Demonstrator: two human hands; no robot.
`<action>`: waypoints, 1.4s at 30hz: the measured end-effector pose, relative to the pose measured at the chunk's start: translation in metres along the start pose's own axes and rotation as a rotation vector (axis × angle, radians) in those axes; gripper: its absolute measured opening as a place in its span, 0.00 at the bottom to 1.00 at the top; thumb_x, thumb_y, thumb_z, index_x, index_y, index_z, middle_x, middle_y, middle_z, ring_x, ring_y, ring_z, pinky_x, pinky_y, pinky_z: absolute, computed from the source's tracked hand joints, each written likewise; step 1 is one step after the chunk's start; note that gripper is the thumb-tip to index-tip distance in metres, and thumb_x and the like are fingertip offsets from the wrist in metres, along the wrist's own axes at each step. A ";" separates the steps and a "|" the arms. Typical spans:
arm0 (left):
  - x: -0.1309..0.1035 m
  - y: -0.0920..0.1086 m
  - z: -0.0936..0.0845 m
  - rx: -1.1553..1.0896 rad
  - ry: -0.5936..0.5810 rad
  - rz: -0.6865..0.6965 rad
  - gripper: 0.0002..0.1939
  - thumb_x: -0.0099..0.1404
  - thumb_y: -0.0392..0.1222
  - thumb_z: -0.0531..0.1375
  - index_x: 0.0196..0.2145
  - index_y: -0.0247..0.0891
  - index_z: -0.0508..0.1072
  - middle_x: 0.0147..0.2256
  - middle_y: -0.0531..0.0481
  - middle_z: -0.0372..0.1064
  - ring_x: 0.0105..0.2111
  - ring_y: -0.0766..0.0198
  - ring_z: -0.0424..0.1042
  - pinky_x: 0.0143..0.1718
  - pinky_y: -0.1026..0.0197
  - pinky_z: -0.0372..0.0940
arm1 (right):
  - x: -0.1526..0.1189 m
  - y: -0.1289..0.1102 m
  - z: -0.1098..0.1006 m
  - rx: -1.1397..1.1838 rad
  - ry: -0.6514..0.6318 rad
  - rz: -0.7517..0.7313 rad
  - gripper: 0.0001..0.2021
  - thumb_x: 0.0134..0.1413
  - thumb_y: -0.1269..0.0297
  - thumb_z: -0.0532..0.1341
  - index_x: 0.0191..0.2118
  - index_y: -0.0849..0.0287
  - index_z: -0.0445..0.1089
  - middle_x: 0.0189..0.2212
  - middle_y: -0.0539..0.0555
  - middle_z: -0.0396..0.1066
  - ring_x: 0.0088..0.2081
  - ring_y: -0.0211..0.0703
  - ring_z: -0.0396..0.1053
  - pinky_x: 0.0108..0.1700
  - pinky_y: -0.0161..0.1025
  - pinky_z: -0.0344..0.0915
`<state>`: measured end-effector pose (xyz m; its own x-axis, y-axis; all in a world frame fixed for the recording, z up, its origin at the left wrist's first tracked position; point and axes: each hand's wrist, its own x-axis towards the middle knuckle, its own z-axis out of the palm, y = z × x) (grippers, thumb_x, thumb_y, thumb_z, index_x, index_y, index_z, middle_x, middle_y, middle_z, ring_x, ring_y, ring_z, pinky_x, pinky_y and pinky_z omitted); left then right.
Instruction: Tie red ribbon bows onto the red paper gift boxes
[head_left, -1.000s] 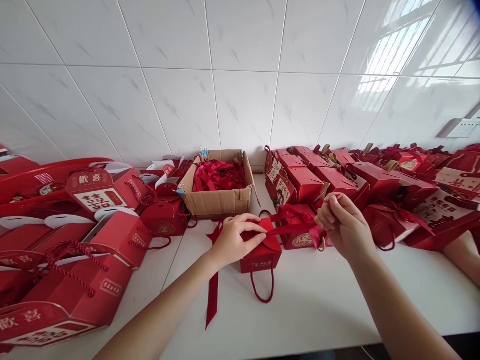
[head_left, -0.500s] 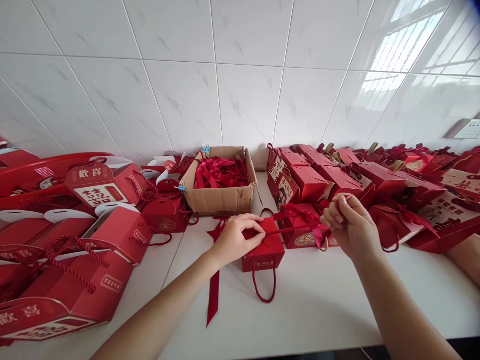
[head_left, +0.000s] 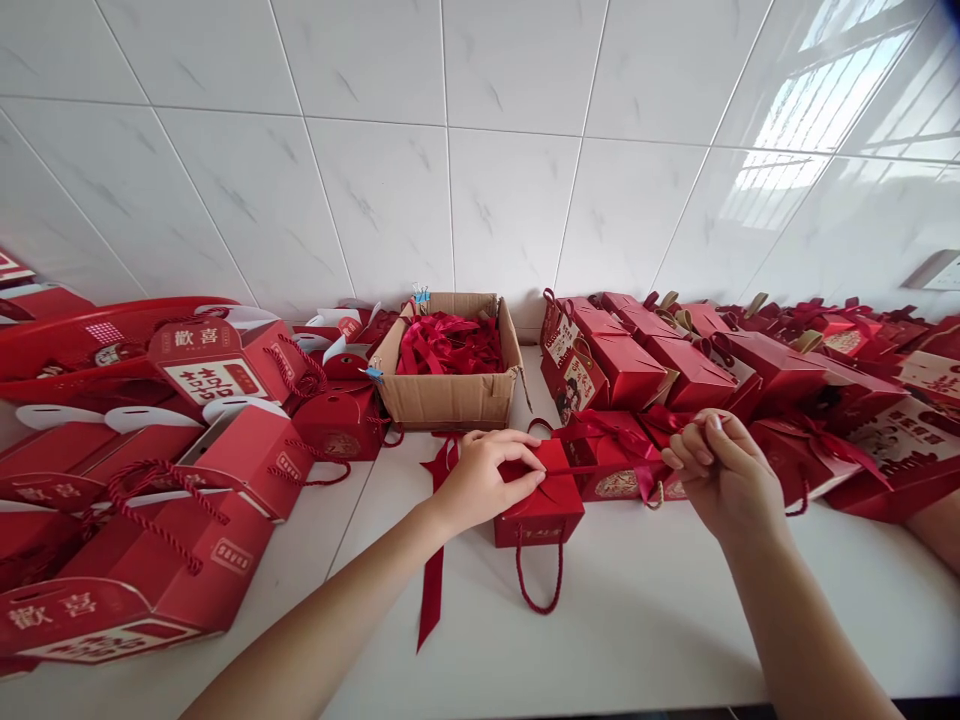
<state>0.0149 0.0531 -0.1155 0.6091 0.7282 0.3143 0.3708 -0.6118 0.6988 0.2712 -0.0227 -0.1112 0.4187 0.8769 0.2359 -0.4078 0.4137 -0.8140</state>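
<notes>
A small red gift box (head_left: 541,525) stands on the white table, its twisted rope handle (head_left: 541,608) hanging down the near side. My left hand (head_left: 491,475) rests over the box top, thumb and fingers pinched on a red ribbon there. The ribbon's loose tail (head_left: 430,600) hangs down to the left onto the table. To the right of the box my right hand (head_left: 720,475) is raised, closed in a pinch on the ribbon's other end, which runs taut between the hands. Part of the ribbon is hidden behind my fingers. Bow-tied red boxes (head_left: 609,460) stand just behind it.
A cardboard carton (head_left: 450,402) full of red ribbons stands at the back. Stacked red gift boxes (head_left: 195,560) and a red plastic basket (head_left: 45,345) fill the left. Rows of boxes (head_left: 690,375) line the right, where another person's arm (head_left: 937,525) shows at the edge.
My right hand has drawn slightly farther right and down with the ribbon. My left hand stays on the box top. The view has shifted a little.
</notes>
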 end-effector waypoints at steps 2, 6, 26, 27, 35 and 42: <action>-0.001 0.001 0.001 -0.020 -0.003 0.011 0.04 0.60 0.43 0.62 0.31 0.44 0.76 0.48 0.50 0.73 0.50 0.54 0.70 0.60 0.44 0.50 | 0.002 0.002 -0.001 0.023 0.021 0.015 0.08 0.51 0.64 0.67 0.30 0.58 0.66 0.16 0.43 0.52 0.18 0.29 0.50 0.23 0.28 0.59; -0.004 -0.005 -0.001 -0.123 0.059 -0.085 0.16 0.63 0.46 0.58 0.48 0.42 0.68 0.53 0.46 0.67 0.54 0.58 0.65 0.56 0.55 0.57 | 0.006 0.001 0.002 0.058 0.070 0.017 0.10 0.49 0.65 0.68 0.29 0.58 0.65 0.15 0.43 0.53 0.19 0.28 0.50 0.23 0.27 0.60; -0.021 -0.019 -0.044 -0.719 -0.026 -0.571 0.16 0.61 0.53 0.60 0.34 0.36 0.70 0.36 0.43 0.76 0.41 0.53 0.77 0.47 0.52 0.68 | 0.002 -0.002 -0.010 -0.019 0.031 0.013 0.09 0.50 0.62 0.67 0.30 0.57 0.67 0.16 0.43 0.54 0.19 0.30 0.52 0.24 0.30 0.61; -0.022 -0.020 -0.045 -0.752 -0.029 -0.590 0.15 0.62 0.52 0.60 0.35 0.35 0.70 0.38 0.42 0.76 0.41 0.53 0.77 0.48 0.52 0.68 | 0.001 -0.001 -0.010 -0.022 0.034 0.017 0.09 0.51 0.62 0.67 0.29 0.57 0.67 0.16 0.43 0.54 0.18 0.30 0.52 0.24 0.30 0.61; -0.022 -0.024 -0.047 -1.000 -0.028 -0.672 0.10 0.62 0.44 0.62 0.37 0.34 0.69 0.47 0.36 0.74 0.44 0.51 0.77 0.50 0.51 0.68 | -0.007 0.002 -0.013 -0.025 0.044 0.058 0.08 0.52 0.61 0.66 0.31 0.57 0.67 0.16 0.43 0.53 0.19 0.29 0.52 0.24 0.29 0.60; -0.024 -0.023 -0.056 -0.904 -0.030 -0.663 0.13 0.61 0.48 0.62 0.36 0.34 0.71 0.41 0.39 0.75 0.35 0.57 0.77 0.38 0.57 0.71 | -0.021 -0.011 -0.007 -0.082 -0.012 0.071 0.08 0.54 0.62 0.65 0.29 0.57 0.67 0.17 0.45 0.58 0.20 0.31 0.58 0.25 0.30 0.64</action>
<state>-0.0478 0.0672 -0.1029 0.5015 0.8114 -0.3004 -0.0093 0.3522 0.9359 0.2722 -0.0468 -0.1110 0.3817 0.9062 0.1821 -0.3684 0.3298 -0.8692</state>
